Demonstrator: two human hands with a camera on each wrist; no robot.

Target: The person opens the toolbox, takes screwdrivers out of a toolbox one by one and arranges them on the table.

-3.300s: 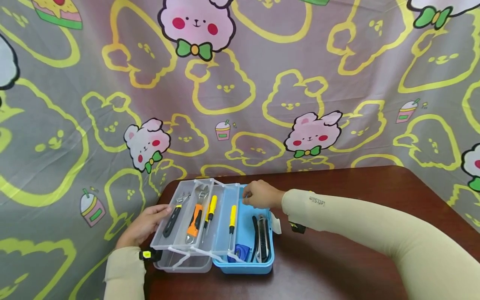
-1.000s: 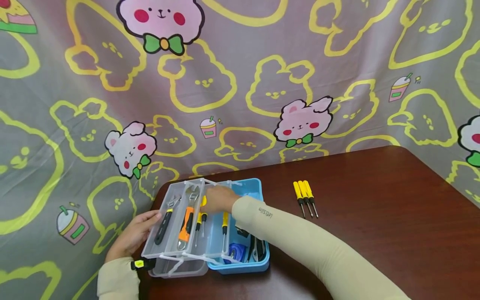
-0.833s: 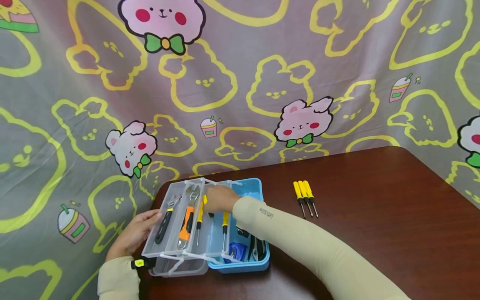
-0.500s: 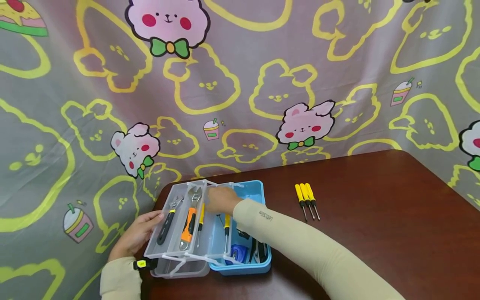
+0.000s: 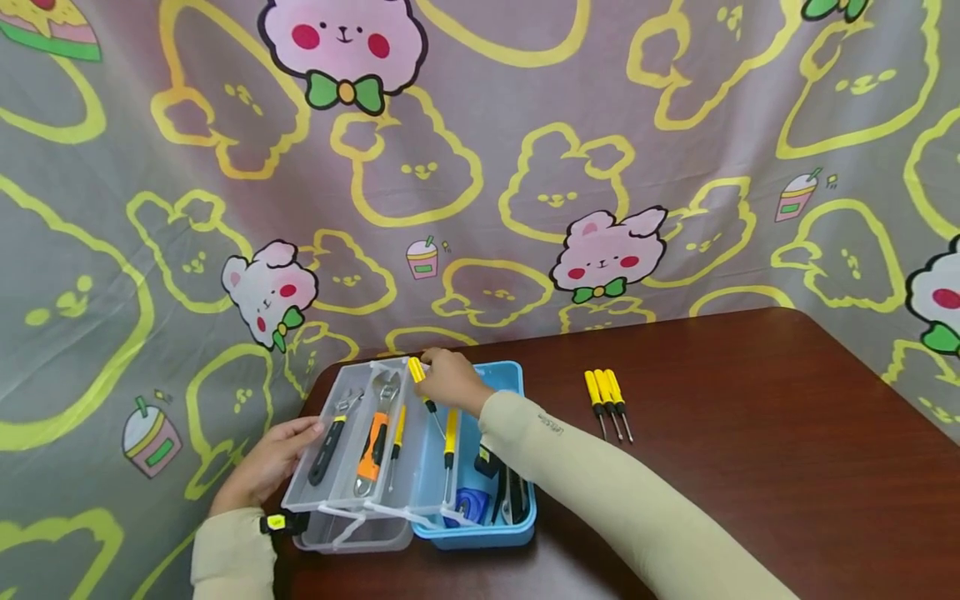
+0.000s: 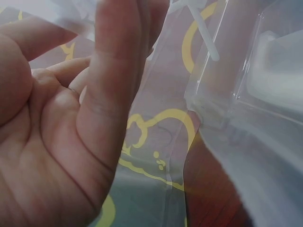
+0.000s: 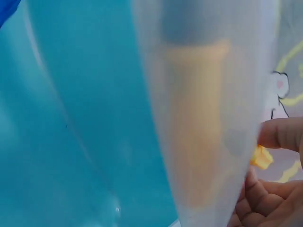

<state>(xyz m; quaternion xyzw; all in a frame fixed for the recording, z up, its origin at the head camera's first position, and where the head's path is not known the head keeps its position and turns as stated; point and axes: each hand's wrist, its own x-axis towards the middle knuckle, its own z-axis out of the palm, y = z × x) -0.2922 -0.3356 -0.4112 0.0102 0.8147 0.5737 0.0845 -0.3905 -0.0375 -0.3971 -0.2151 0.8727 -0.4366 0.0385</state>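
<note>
My right hand [image 5: 452, 381] pinches a yellow-handled screwdriver [image 5: 422, 383] by its handle, above the translucent tray, its shaft slanting down to the right. The right wrist view shows thumb and fingers round a bit of the yellow handle [image 7: 261, 157]. My left hand [image 5: 277, 454] grips the left edge of the fold-out tray [image 5: 307, 497] of a blue toolbox [image 5: 480, 540]. Another screwdriver [image 5: 397, 437] lies in the middle compartment and one more screwdriver [image 5: 451, 442] in the right one. An orange-handled adjustable wrench [image 5: 371, 450] and a black-handled adjustable wrench [image 5: 327, 450] lie further left.
Three yellow-handled screwdrivers [image 5: 603, 392] lie side by side on the brown table [image 5: 750, 433], right of the toolbox. A blue tape measure [image 5: 468, 505] and a utility knife [image 5: 517, 496] sit in the blue base. A patterned curtain [image 5: 525, 167] hangs behind.
Three screwdrivers now lie on the table. My right hand has gone into the tray's middle compartment and risen with one screwdriver. My left hand stays at the tray's edge.
</note>
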